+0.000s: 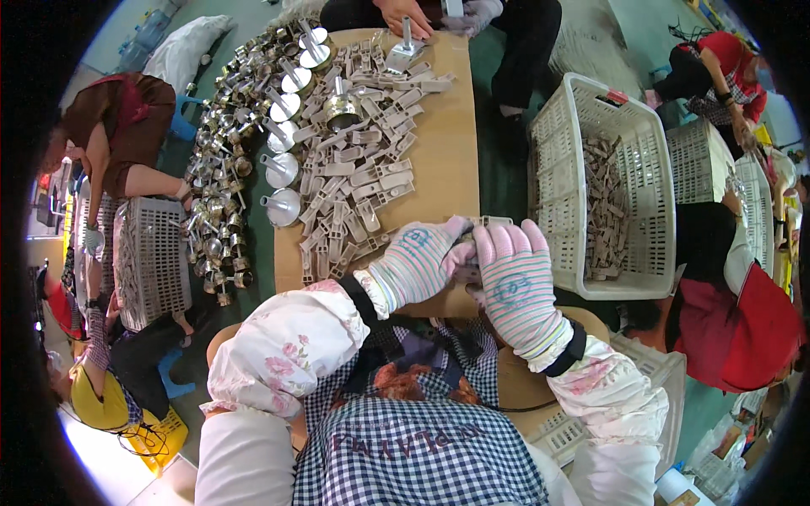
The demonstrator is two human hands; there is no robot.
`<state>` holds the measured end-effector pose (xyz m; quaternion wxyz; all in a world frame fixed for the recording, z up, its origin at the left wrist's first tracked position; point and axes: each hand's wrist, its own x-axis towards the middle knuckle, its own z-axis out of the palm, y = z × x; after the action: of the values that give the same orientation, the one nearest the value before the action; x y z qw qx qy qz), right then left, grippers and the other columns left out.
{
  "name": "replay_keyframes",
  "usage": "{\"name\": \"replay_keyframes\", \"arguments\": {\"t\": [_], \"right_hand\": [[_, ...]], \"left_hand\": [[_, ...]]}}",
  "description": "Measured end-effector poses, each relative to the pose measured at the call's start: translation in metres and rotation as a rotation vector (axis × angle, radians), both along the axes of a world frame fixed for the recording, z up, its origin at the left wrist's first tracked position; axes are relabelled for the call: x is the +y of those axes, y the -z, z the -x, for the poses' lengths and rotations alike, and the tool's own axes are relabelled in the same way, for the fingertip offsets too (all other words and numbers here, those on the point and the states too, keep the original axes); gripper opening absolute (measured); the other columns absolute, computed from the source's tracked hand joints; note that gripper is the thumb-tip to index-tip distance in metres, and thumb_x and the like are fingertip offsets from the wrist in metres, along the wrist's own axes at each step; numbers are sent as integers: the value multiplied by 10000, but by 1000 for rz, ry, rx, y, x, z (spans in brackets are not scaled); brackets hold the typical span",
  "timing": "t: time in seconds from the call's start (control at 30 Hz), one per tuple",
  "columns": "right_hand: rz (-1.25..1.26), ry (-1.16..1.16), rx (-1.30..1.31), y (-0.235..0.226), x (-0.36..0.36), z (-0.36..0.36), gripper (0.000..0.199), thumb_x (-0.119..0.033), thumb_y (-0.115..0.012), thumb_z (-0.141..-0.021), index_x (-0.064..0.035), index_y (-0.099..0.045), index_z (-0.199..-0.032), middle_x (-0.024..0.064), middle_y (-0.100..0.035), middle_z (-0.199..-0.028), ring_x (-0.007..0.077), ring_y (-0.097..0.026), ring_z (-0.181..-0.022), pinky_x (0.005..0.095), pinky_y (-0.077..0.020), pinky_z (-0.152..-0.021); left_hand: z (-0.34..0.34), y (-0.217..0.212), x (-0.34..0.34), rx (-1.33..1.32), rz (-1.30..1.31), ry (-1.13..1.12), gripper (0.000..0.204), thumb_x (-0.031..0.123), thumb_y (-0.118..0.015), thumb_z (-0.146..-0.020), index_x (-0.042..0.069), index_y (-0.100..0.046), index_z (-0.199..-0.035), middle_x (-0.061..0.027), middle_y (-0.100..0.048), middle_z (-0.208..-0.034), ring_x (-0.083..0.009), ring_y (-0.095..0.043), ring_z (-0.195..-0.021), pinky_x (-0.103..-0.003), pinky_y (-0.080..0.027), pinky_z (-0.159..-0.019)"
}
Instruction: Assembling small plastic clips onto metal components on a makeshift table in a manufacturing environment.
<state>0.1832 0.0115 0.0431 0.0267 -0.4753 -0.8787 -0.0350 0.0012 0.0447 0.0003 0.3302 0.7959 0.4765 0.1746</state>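
While beige clips [364, 177] heap toward eleven o'clock, left hand [415, 260] and right hand [516, 282] meet over the bench [447, 126] at six o'clock, each grip clamped on a small, mostly hidden piece [467, 275].

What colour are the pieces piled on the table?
The piled pieces are greyish beige; the head view shows them best.

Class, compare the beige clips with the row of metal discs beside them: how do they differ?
The clips are dull beige, while the discs are shiny and silvery. The clips are long and narrow; the discs are round, with posts. The clips lie jumbled in a heap, the discs in a row. Both come in numbers.
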Motion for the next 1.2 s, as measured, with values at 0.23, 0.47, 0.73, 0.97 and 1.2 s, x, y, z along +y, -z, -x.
{"name": "replay_keyframes", "arguments": {"t": [0.23,0.47,0.73,0.97,1.2], "right_hand": [[67,-16,83,5,3,-7,880,-392,-827,-583,-20,-481,-1301,115,-530,-1177,281,-505,-1145,494,-313,-1107],[86,5,80,0,4,-3,864,-371,-798,-572,-10,-486,-1292,125,-525,-1185,288,-509,-1134,498,-314,-1102],[-5,-18,85,9,1,-2,860,-348,-832,-534,-37,-494,-1260,108,-520,-1166,280,-501,-1129,486,-321,-1091],[110,-53,140,3,-5,-7,791,-316,-788,-556,-16,-512,-1234,118,-549,-1118,281,-534,-1068,490,-361,-1054],[89,-42,118,0,-1,-4,829,-328,-824,-532,-28,-510,-1239,110,-552,-1114,279,-534,-1075,482,-357,-1053]], "left_hand": [[1,-1,-1,44,107,15,282,231,-560,-877,25,-475,-1049,-244,-652,-873,-444,-646,-846,-510,-499,-748],[2,3,-3,44,5,29,344,338,-468,-991,31,-507,-1140,-252,-643,-831,-444,-637,-771,-506,-506,-693],[3,-5,-9,54,37,6,324,293,-464,-989,22,-501,-1161,-254,-647,-821,-445,-643,-787,-506,-509,-693],[1,-10,-16,20,107,17,326,260,-519,-943,33,-495,-1176,-258,-653,-865,-446,-645,-795,-512,-512,-698],[2,-10,-14,5,46,17,317,295,-450,-996,29,-493,-1164,-264,-650,-851,-451,-646,-796,-515,-510,-703]]}}
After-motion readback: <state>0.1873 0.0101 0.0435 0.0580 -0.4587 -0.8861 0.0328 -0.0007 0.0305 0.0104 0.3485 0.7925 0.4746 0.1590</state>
